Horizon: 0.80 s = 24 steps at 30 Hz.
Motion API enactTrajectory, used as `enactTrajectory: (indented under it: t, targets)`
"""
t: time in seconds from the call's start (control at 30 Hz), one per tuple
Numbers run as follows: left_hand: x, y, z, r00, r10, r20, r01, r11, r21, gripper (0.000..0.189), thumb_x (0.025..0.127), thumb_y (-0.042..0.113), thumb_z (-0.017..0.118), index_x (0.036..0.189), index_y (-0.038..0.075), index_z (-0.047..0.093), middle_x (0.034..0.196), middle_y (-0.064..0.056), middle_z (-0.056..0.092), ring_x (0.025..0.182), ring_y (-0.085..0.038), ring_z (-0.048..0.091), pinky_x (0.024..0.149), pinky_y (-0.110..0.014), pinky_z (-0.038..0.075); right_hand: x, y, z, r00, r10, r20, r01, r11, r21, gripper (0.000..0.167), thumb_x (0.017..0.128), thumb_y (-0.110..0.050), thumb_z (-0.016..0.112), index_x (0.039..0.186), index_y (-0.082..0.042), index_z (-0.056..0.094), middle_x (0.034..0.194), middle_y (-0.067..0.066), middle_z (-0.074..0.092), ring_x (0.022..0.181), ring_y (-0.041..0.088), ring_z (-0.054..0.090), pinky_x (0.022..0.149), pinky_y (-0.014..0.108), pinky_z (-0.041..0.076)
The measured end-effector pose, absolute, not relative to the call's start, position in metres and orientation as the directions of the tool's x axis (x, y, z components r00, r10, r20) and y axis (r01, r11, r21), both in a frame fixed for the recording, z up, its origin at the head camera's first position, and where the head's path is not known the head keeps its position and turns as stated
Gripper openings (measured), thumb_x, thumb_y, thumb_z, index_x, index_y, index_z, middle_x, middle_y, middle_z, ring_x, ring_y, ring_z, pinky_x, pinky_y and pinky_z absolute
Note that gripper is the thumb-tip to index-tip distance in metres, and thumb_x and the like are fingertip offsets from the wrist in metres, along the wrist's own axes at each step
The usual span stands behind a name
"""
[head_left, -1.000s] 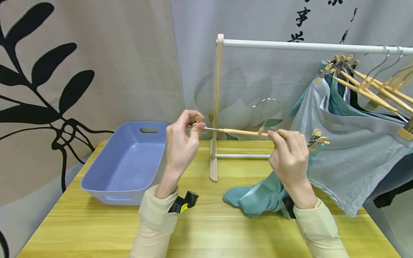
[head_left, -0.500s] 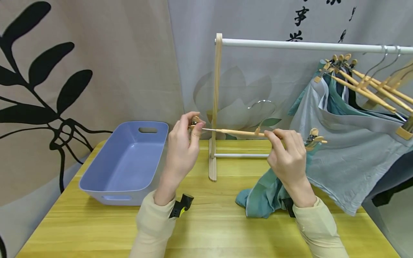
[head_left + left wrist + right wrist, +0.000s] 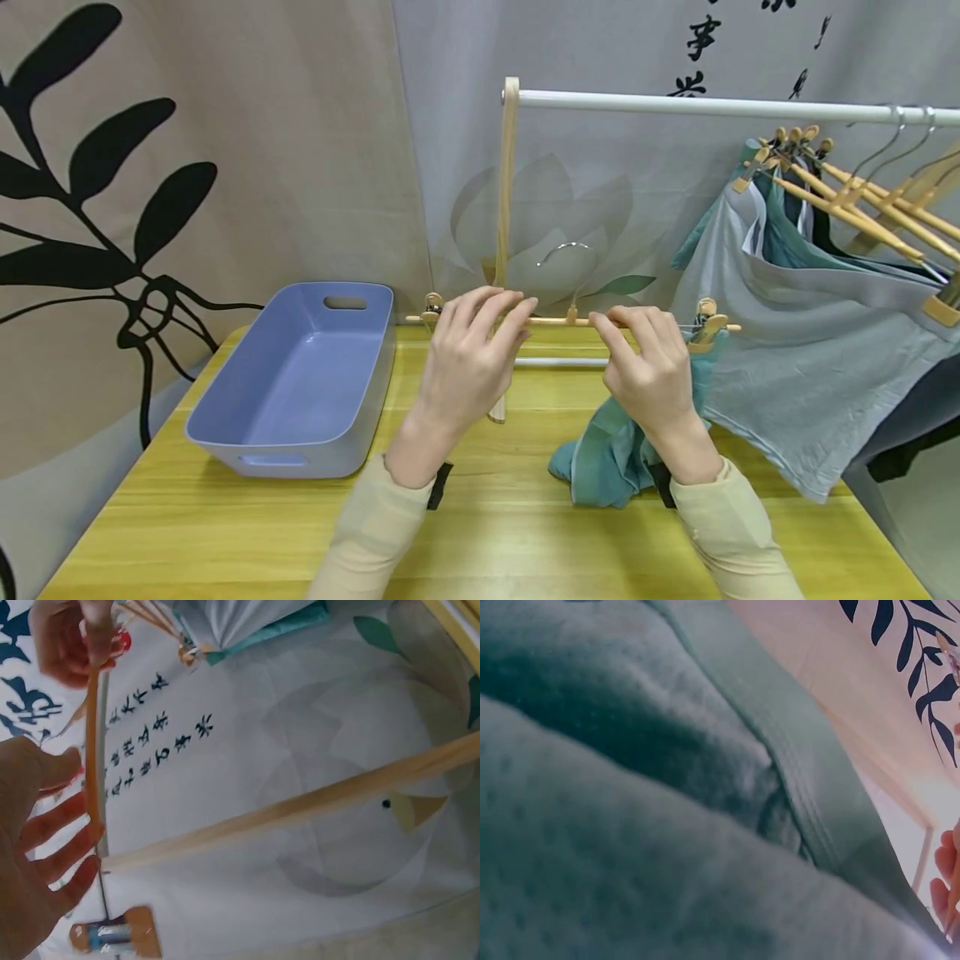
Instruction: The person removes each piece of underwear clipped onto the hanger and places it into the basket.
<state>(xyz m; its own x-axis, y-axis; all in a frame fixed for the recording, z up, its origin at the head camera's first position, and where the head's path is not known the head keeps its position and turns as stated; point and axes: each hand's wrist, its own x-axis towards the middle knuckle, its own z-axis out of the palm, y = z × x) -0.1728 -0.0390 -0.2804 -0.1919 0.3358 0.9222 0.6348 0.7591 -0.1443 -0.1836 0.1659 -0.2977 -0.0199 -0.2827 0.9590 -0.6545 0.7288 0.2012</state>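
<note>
A wooden clip hanger (image 3: 555, 321) with a metal hook is held level across the front of the rack. My right hand (image 3: 651, 371) pinches its bar right of the hook. My left hand (image 3: 474, 354) is at the bar left of the hook; in the left wrist view its fingers are extended and spread, tips right at the bar (image 3: 93, 750). The left clip (image 3: 120, 931) holds no cloth. From the right clip (image 3: 705, 325) hangs a teal garment (image 3: 611, 458), bunched below on the table. Its cloth and waistband (image 3: 810, 765) fill much of the right wrist view.
A blue plastic basin (image 3: 300, 375) stands on the wooden table at the left. Behind the hands is a rack with a white rail (image 3: 675, 103) and a wooden post (image 3: 507, 183). Several hangers with clipped grey, teal and dark garments (image 3: 810, 350) crowd its right end.
My left hand has let go of the left clip and moved right along the bar. The hanger has shifted left and slightly down, with my right hand moving left along with it.
</note>
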Motion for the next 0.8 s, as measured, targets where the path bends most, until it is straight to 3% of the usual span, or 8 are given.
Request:
enactTrajectory:
  t: [0.13,0.3,0.53,0.7,0.8]
  targets:
    - [-0.173,-0.036,-0.286,-0.252,0.355,0.9,0.631,0.766,-0.125,0.013,0.086,0.016,0.067,0.098,0.012,0.07,0.096,-0.004,0.068,0.091,-0.023,0.059,0.079,-0.035,0.047,-0.182,0.165,-0.298,-0.029,-0.31,0.95,-0.653,0.726,0.216,0.039,0.067,0.02,0.045,0.092,0.001,0.068,0.083,0.018,0.062,0.071,0.033,0.052,0.058,0.044,0.04]
    - [-0.175,-0.036,-0.289,-0.271,0.322,0.907,0.655,0.752,-0.072,0.006,0.086,0.013,0.065,0.089,0.01,0.07,0.087,-0.003,0.066,0.084,-0.021,0.057,0.072,-0.032,0.044,-0.181,0.164,-0.298,-0.043,-0.316,0.948,-0.64,0.738,0.216,0.036,0.07,0.017,0.047,0.092,-0.001,0.069,0.083,0.016,0.063,0.072,0.034,0.054,0.059,0.044,0.041]
    - [-0.175,-0.037,-0.29,-0.309,0.285,0.907,0.698,0.716,0.013,0.01,0.082,0.0,0.067,0.085,0.009,0.069,0.085,-0.004,0.065,0.081,-0.022,0.053,0.068,-0.032,0.042,-0.179,0.165,-0.295,-0.069,-0.337,0.939,-0.615,0.756,0.226,0.015,0.088,-0.003,0.055,0.088,-0.003,0.07,0.081,0.016,0.064,0.075,0.035,0.056,0.065,0.045,0.043]
    - [-0.175,-0.039,-0.293,-0.326,0.28,0.903,0.695,0.719,0.028,0.023,0.075,-0.011,0.065,0.084,0.009,0.069,0.084,-0.004,0.065,0.08,-0.022,0.053,0.067,-0.033,0.042,-0.172,0.176,-0.284,-0.136,-0.408,0.903,-0.585,0.768,0.259,0.023,0.095,-0.021,0.054,0.09,-0.004,0.07,0.085,0.016,0.064,0.081,0.036,0.055,0.071,0.048,0.041]
    - [-0.175,-0.04,-0.295,-0.333,0.279,0.901,0.685,0.728,0.027,0.025,0.073,-0.012,0.065,0.085,0.009,0.069,0.085,-0.004,0.065,0.08,-0.022,0.053,0.068,-0.033,0.042,-0.166,0.19,-0.274,-0.218,-0.437,0.872,-0.576,0.779,0.247,0.032,0.098,-0.028,0.05,0.095,-0.004,0.07,0.09,0.017,0.064,0.085,0.037,0.054,0.072,0.049,0.039]
